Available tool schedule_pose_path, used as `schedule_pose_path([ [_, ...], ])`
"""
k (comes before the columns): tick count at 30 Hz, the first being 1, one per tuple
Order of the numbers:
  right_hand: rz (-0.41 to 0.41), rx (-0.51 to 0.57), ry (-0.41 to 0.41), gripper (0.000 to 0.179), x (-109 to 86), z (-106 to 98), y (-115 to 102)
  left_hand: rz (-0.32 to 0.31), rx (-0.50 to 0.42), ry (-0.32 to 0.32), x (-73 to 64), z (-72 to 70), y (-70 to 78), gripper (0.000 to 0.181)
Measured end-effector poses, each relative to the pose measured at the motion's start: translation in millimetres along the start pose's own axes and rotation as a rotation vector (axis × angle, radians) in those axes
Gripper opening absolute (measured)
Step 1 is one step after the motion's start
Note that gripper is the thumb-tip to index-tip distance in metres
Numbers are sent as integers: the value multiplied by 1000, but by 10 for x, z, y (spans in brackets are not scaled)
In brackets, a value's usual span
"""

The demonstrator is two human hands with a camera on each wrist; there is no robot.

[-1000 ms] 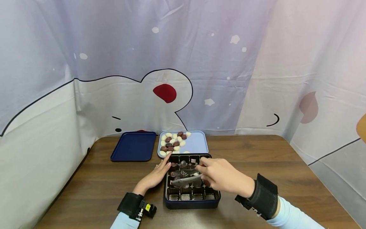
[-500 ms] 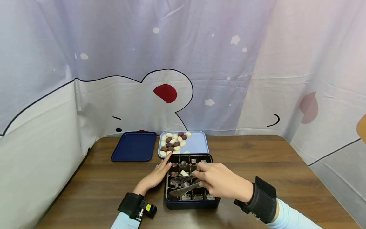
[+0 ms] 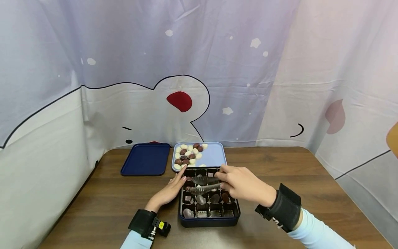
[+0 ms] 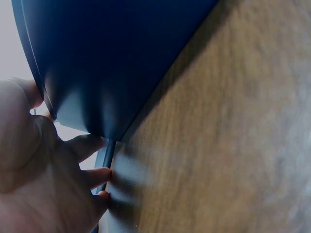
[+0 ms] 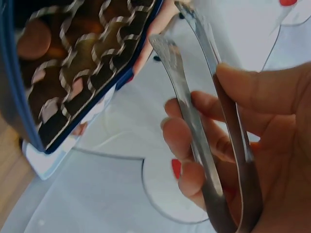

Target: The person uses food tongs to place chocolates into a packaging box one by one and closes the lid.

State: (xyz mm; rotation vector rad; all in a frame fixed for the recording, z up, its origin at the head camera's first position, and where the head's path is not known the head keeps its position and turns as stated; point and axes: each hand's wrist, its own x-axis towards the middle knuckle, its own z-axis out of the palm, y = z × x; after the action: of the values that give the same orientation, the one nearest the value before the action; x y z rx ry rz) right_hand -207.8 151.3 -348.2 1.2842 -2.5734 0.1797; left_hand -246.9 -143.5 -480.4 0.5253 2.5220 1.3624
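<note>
My right hand holds a pair of metal tongs over the rear left of a dark blue box. In the right wrist view, thumb and fingers grip the two tong arms; their tips stand apart with nothing between them. Black dividers split the box into compartments, many holding a chocolate. One chocolate lies in the front left compartment, while others in that front row are bare. My left hand rests along the box's left rim, fingers extended; the left wrist view shows it against the box's outer wall.
Behind the box, a light blue tray carries white and brown chocolates on its left side. A dark blue tray lies left of it on the wooden table. A printed curtain hangs behind.
The tongs dipped to the front left of the box, then rose toward its rear. A chocolate now lies in the front left compartment, which was bare before. The left hand stayed in place.
</note>
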Motion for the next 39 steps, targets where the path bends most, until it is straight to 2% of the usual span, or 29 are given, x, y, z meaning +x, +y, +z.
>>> schedule_pose_path([
  [5,138,-18,32,21,95,38,254,-6,-3,7,-9,0,14,60],
  [10,306,21,5,32,189,157,524,-9,-17,12,0,17,9,61],
  [12,348,41,-16,34,223,228,605,-8,-19,8,2,19,6,62],
  [14,367,46,-43,34,261,306,666,0,-19,9,1,19,0,63],
  [20,341,16,-116,19,407,552,716,20,-11,23,2,19,8,62],
  [25,314,-16,-134,7,498,735,710,6,5,28,3,24,12,62],
  [28,320,-38,-123,5,515,805,718,22,3,36,13,27,-10,62],
  [34,407,-105,-73,3,508,859,774,102,-26,45,20,34,-74,66],
  [39,489,-107,-76,8,493,854,814,110,-45,49,39,41,-131,68],
])
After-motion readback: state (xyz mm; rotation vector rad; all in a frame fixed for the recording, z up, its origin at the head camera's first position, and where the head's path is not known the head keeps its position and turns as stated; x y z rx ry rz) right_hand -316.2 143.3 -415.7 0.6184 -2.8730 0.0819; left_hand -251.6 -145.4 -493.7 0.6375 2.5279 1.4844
